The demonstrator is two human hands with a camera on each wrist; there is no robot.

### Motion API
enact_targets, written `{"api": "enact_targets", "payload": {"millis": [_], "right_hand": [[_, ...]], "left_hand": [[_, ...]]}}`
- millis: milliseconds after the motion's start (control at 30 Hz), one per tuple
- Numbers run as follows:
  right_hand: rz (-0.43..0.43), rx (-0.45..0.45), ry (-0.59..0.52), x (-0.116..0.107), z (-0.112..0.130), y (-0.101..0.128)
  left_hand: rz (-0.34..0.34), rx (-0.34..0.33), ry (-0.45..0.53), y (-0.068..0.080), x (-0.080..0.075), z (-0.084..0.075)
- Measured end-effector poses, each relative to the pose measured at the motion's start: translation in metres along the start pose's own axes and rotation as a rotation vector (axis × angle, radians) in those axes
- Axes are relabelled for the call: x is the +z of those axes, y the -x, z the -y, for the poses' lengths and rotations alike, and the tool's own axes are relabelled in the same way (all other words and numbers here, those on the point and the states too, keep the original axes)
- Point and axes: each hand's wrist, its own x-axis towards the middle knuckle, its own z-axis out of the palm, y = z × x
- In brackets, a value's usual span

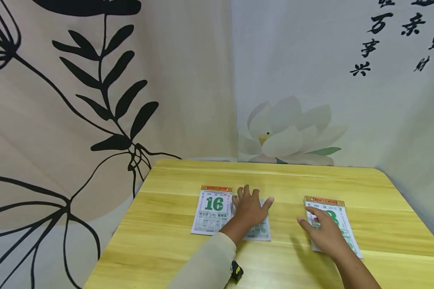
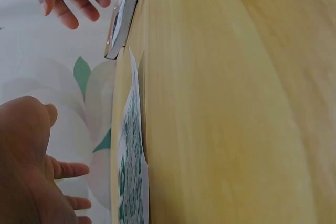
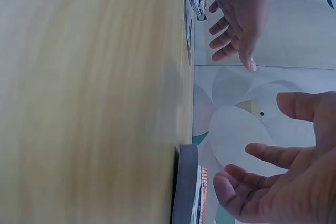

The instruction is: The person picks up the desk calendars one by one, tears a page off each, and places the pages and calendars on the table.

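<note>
On the yellow table (image 1: 173, 257) lies a calendar sheet printed with a green 16 (image 1: 212, 211). A second loose sheet (image 1: 259, 232) lies to its right, and my left hand (image 1: 251, 208) is spread over it with straight fingers. In the left wrist view the left hand (image 2: 31, 171) stays a little above that sheet (image 2: 131, 171). A thicker calendar pad (image 1: 341, 222) with a red top strip lies to the right. My right hand (image 1: 322, 232) is over it, fingers relaxed. The right wrist view shows the right hand (image 3: 283, 182) just off the pad (image 3: 186, 187). Neither hand holds anything.
Patterned cloth walls close the table in: black leaves on the left (image 1: 105, 100), a white lotus behind (image 1: 285, 136). The table's left edge (image 1: 130, 208) and rounded far right corner (image 1: 383, 172) are near. A small black object (image 1: 236, 272) sits by my left sleeve.
</note>
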Motion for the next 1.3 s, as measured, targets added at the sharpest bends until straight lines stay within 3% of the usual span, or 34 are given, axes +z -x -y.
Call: {"api": "enact_targets", "payload": {"millis": [233,533,767,1000,1300], "right_hand": [[0.062,-0.081,0.079,-0.001,-0.005,0.003],[0.097,-0.095,0.202,-0.006,-0.013,0.006],[0.105,-0.097,0.242,-0.007,-0.018,0.006],[0.092,-0.114,0.227,-0.008,-0.018,0.009],[0.07,-0.133,0.24,-0.013,-0.023,0.014]], "left_hand": [[0.043,0.054,-0.034,-0.005,0.007,-0.005],[0.119,0.156,0.122,-0.01,0.018,-0.021],[0.146,0.129,0.225,-0.014,0.028,-0.039],[0.16,0.129,0.14,-0.017,0.04,-0.051],[0.21,0.201,0.011,-0.021,0.054,-0.072]]}}
